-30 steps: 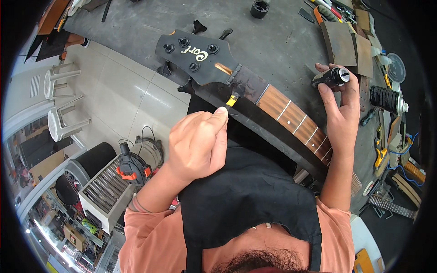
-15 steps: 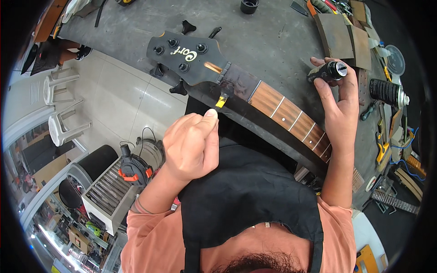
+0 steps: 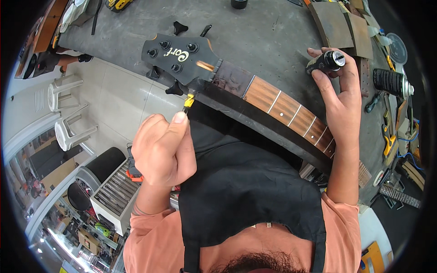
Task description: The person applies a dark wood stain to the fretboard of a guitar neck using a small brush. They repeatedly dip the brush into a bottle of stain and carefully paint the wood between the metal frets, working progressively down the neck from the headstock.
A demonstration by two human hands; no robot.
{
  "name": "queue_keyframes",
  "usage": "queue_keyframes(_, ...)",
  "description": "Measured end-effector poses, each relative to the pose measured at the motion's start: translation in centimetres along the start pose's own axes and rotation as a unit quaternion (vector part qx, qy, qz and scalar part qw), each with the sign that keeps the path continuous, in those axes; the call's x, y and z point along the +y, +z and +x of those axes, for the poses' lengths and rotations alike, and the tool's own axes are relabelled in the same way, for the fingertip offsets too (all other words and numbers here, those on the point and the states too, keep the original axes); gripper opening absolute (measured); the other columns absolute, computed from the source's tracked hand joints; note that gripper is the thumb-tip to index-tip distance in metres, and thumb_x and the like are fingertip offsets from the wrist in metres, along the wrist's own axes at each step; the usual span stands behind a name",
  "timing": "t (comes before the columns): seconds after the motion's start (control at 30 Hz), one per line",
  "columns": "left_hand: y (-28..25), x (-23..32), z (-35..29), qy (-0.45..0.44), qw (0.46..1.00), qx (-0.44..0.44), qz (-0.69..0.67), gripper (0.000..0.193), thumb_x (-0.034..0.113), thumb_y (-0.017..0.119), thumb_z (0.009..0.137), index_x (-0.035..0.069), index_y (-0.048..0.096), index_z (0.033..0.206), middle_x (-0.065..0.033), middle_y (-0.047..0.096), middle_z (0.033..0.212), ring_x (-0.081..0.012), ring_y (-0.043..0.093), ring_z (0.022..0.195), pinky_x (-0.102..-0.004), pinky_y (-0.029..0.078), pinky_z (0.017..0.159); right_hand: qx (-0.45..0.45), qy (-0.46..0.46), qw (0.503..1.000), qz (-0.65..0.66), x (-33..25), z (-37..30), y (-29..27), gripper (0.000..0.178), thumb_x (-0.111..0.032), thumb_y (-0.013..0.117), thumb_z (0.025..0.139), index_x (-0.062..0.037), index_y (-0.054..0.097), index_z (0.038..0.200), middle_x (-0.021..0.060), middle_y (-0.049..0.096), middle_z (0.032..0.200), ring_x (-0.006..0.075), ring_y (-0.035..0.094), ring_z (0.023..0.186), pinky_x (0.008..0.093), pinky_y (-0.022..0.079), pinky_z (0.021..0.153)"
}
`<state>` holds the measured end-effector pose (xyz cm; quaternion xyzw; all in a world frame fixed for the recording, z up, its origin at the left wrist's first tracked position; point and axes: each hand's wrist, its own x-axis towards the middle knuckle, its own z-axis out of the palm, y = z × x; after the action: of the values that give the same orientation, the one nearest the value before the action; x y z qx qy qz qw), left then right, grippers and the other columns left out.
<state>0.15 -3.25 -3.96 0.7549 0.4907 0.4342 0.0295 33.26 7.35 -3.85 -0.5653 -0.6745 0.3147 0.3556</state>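
My left hand (image 3: 164,148) pinches a small brush (image 3: 188,101) with yellow wrapping round its middle. The brush's dark tip is at the near edge of a black guitar headstock (image 3: 170,49), close to where it meets the neck; I cannot tell whether it touches. Beyond the headstock, the fretboard (image 3: 284,109) runs down to the right, brown with pale frets and dots. Its first stretch by the nut is stained dark. My right hand (image 3: 340,98) is wrapped round a small black bottle (image 3: 326,63) with a silvery top, held tilted over the bench right of the neck.
The neck lies along the front of a grey workbench (image 3: 255,41). A black spray can (image 3: 389,83), curved brown blocks (image 3: 331,32) and a yellow-handled cutter (image 3: 388,140) crowd its right side. White stools (image 3: 73,129) stand on the tiled floor at left.
My left hand and the brush have moved left, from beside the nut to the headstock's edge. My right hand still holds the bottle in nearly the same place. The view has shifted slightly.
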Motion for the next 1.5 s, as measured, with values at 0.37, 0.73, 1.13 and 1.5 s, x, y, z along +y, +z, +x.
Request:
queue_keyframes(0.37, 0.6, -0.4, 0.8, 0.042, 0.994, -0.089, 0.042, 0.032, -0.024, 0.077, 0.081, -0.007, 0.074, 0.109, -0.0069, 0.047, 0.069, -0.0250, 0.042, 0.056, -0.0380, 0.035, 0.055, -0.001, -0.002, 1.000, 0.022, -0.1, -0.2, 0.0, 0.039, -0.008, 0.080, 0.105, -0.0025, 0.066, 0.140, 0.0080, 0.082, 0.133, 0.0212, 0.074, 0.127, 0.0401, 0.052, 0.119)
queue_keyframes(0.73, 1.8, 1.0, 0.0, 0.025, 0.996, -0.069, 0.048, 0.034, -0.020, 0.078, 0.083, -0.006, 0.074, 0.113, -0.0092, 0.055, 0.074, -0.0274, 0.051, 0.058, -0.0390, 0.042, 0.057, -0.005, -0.009, 1.000, 0.019, -0.3, -0.2, 0.0, 0.039, -0.007, 0.080, 0.105, -0.0022, 0.066, 0.141, 0.0082, 0.082, 0.134, 0.0210, 0.073, 0.127, 0.0393, 0.053, 0.117)
queue_keyframes(1.13, 2.5, 1.2, 1.2, -0.002, 0.997, -0.053, 0.054, 0.034, -0.014, 0.080, 0.082, -0.005, 0.076, 0.114, -0.0102, 0.063, 0.078, -0.0295, 0.061, 0.062, -0.0403, 0.050, 0.061, -0.011, -0.016, 1.000, 0.012, -0.1, -0.1, 0.0, 0.038, -0.004, 0.078, 0.105, -0.0026, 0.066, 0.141, 0.0093, 0.081, 0.135, 0.0193, 0.072, 0.125, 0.0373, 0.052, 0.116)
queue_keyframes(1.5, 3.8, 1.1, 2.5, -0.063, 0.996, -0.051, -0.026, 0.029, -0.009, 0.082, 0.092, -0.006, 0.072, 0.119, -0.0140, 0.070, 0.083, -0.0339, 0.068, 0.066, -0.0451, 0.056, 0.061, -0.011, -0.010, 1.000, -0.018, -0.4, 0.0, -0.1, 0.039, -0.004, 0.078, 0.105, -0.0015, 0.066, 0.141, 0.0096, 0.080, 0.136, 0.0198, 0.072, 0.124, 0.0383, 0.053, 0.116)
